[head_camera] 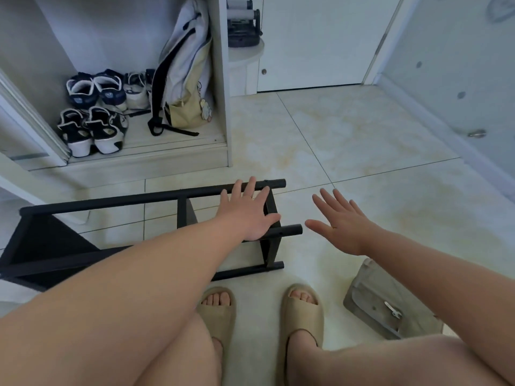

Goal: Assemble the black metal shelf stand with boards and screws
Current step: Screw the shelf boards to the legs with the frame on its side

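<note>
Black metal makes up the shelf stand (111,201), which lies on its side on the floor, just beyond the person's knees and feet. Its long axis runs left to right across the view. Its open tube ends point right, and both hands are at that right end.

The left hand (248,214) lies flat on the frame, fingers straight and spread. The palm is over the end crosspiece and the fingertips reach the far rail, so it presses rather than grips. The right hand (344,221) is wide open too, fingers splayed and holding nothing. It hovers just right of the tube ends, apart from them. The left hand is therefore the one on the stand, and the right could meet the middle tube's tip with a short move leftward (my guess is that it will take that end to turn or raise the frame, though nothing here settles it).

A dark board (50,240) sits at the left end. The right end shows only bare frame, so I judge the assembly partly done.

The floor (362,129) is pale glossy tile with thin dark grout lines. At near right, beside the right leg, lies a grey pouch (370,299) with a small metal wrench (393,312) on it. Beige slippers (302,313) are on the feet. At far left an open cupboard (223,79) holds sneakers (94,112) and a pale backpack (186,71). A white door (320,43) stands at the far side.
</note>
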{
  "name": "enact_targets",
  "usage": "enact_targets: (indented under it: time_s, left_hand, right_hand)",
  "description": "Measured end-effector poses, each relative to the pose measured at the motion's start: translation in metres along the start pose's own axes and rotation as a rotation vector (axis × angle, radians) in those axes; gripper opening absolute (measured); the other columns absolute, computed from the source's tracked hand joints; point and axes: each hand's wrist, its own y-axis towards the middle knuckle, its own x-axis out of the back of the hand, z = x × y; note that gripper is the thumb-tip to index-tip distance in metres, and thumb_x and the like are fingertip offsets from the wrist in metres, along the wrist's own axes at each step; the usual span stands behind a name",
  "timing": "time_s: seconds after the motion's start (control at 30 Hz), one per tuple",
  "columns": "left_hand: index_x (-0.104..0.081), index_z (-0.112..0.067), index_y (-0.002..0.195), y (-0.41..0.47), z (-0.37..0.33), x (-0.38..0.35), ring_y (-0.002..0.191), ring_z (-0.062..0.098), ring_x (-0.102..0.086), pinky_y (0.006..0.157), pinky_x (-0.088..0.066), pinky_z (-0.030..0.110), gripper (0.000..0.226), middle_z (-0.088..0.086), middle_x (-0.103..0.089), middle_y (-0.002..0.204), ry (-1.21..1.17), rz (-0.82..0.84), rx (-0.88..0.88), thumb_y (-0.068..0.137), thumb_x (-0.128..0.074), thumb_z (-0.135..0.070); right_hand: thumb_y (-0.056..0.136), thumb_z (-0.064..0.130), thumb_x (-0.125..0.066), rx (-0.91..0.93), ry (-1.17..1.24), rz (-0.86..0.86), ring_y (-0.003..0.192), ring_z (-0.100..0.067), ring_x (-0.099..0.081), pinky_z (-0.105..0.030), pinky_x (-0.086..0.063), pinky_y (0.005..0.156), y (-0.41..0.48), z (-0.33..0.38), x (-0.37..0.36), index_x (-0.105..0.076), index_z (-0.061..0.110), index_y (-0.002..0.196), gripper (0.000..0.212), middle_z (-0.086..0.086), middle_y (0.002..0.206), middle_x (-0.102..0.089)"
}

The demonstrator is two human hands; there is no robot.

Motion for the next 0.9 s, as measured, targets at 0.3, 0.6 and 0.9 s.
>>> enact_targets:
  time_s: [0.3,0.6,0.9]
  left_hand:
    - [0.011,-0.035,0.158,-0.034,-0.117,-0.013,0.15,0.028,0.024,0.121,0.007,0.055,0.079,-0.003,0.029,0.162,0.101,0.03,-0.288,0.096,-0.022,-0.072]
    - [0.007,-0.033,0.159,0.006,-0.204,-0.075,0.153,0.028,0.015,0.123,-0.002,0.054,0.078,-0.002,0.021,0.165,0.188,0.163,-0.467,0.097,-0.025,-0.07]
    - [-0.012,-0.017,0.159,0.067,-0.236,-0.161,0.142,0.032,-0.038,0.108,-0.033,0.034,0.078,0.01,-0.034,0.159,-0.082,0.569,-0.316,0.1,-0.043,-0.057]
  right_hand:
    - [0.1,0.068,-0.024,-0.212,-0.055,0.039,0.154,-0.018,0.02,-0.042,0.007,0.125,-0.115,-0.09,-0.01,0.006,0.027,0.161,0.08,0.006,0.167,0.02]
    - [0.099,0.069,-0.023,-0.304,-0.096,0.211,0.155,-0.017,0.015,-0.044,0.004,0.125,-0.147,-0.19,-0.081,0.004,0.028,0.162,0.079,0.005,0.168,0.015]
    - [0.106,0.04,-0.041,-0.442,0.098,0.447,0.131,-0.034,-0.05,-0.041,-0.043,0.106,-0.096,-0.244,-0.163,-0.047,0.019,0.147,0.047,-0.013,0.144,-0.054]
